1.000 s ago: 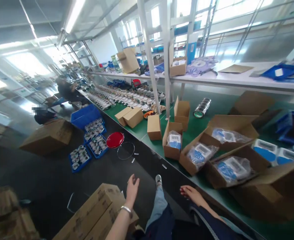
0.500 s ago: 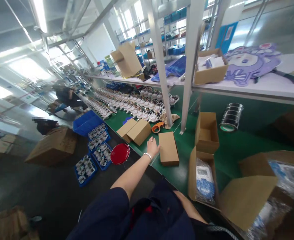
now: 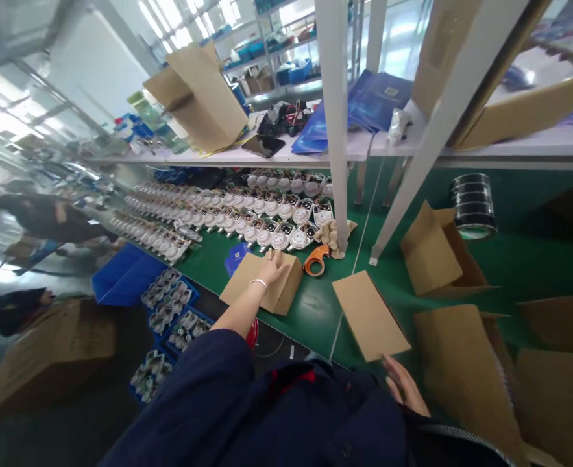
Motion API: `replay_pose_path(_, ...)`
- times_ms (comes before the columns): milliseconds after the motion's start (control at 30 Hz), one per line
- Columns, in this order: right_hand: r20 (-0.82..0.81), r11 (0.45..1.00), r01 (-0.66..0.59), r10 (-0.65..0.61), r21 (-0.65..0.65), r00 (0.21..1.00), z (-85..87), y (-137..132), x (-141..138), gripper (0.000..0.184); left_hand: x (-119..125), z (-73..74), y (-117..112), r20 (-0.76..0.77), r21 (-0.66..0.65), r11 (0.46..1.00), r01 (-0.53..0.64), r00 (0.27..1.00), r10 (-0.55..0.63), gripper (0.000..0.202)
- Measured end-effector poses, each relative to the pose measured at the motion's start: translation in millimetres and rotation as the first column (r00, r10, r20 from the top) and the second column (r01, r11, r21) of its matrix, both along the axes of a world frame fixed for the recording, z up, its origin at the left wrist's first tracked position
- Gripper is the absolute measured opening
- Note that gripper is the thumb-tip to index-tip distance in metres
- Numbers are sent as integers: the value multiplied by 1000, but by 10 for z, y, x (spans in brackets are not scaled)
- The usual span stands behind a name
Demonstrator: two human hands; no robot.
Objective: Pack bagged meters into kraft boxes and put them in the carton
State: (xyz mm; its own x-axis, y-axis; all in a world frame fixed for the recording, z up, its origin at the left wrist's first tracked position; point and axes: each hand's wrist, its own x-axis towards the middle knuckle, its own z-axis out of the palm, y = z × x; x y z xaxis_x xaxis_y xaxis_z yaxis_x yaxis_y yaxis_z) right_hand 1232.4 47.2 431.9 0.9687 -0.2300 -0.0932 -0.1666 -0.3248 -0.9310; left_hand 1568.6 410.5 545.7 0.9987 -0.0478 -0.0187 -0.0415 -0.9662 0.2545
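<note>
My left hand (image 3: 273,267) reaches out and rests with fingers spread on the top of a closed brown carton (image 3: 261,283) near the front edge of the green bench (image 3: 315,311). A silver bracelet circles that wrist. My right hand (image 3: 403,387) hangs low by the bench edge, fingers loose, holding nothing, just below another closed flat carton (image 3: 370,316). An orange tape dispenser (image 3: 315,259) lies just beyond the left hand's carton. Whether the left hand grips the carton or only touches it is unclear.
Rows of round white devices (image 3: 247,214) cover the bench behind. Open cartons (image 3: 437,256) stand to the right, a stack of tape rolls (image 3: 472,204) beyond. White shelf posts (image 3: 337,123) rise from the bench. Blue trays (image 3: 169,311) and a large box (image 3: 47,357) sit on the floor; other people at left.
I have leaned further over the bench. My left hand moved from beside the flat carton leftward onto the far carton. My right hand has come into view at the bench edge.
</note>
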Motion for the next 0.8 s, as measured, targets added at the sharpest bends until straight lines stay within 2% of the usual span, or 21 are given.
replay_pose_path(67, 63, 978, 75, -63, -197, 996, 267, 242, 387, 39, 175, -57, 78, -6, -2, 997, 78, 997, -78, 70)
replay_pose_path(133, 103, 921, 139, -108, -363, 989, 519, 350, 892, 46, 195, -97, 122, 0, -9, 993, 122, 993, -122, 69)
replay_pose_path(167, 106, 883, 203, -174, -424, 979, 613, 364, 1158, 53, 158, -110, 135, 4, -12, 990, 137, 991, -137, 69)
replay_pose_path(233, -55, 812, 171, -242, -559, 969, 709, 350, 1628, 64, 12, -131, 136, 3, -14, 986, 169, 986, -169, 68)
replay_pose_path(300, -330, 801, 4, -251, -599, 910, 688, 340, 1913, 71, -203, -167, 80, -11, -23, 983, 183, 983, -183, 68)
replay_pose_path(367, -528, 809, -143, -227, -570, 819, 602, 394, 1950, 76, -450, -229, -58, -22, -45, 987, 153, 988, -154, 69)
replay_pose_path(433, -597, 819, -189, -217, -542, 773, 509, 540, 1779, 80, -694, -308, -277, -22, -77, 989, 129, 991, -131, 71)
replay_pose_path(533, -588, 851, -113, -252, -513, 769, 399, 856, 1406, 80, -977, -390, -641, -22, -127, 979, 162, 986, -166, 71)
replay_pose_path(600, -520, 893, -2, -261, -451, 814, 325, 996, 1268, 75, -1081, -404, -787, -24, -167, 971, 171, 984, -178, 71)
replay_pose_path(700, -285, 946, 198, -270, -256, 920, 207, 935, 1335, 79, -1116, -413, -723, -27, -299, 939, 170, 982, -187, 73)
replay_pose_path(767, -160, 959, 283, -284, -26, 945, 142, 769, 1492, 86, -1103, -456, -521, -79, -501, 863, 69, 989, -126, 72)
replay_pose_path(800, -135, 951, 296, -283, 92, 950, 117, 688, 1571, 83, -1100, -495, -402, -140, -598, 801, -29, 988, -69, 69)
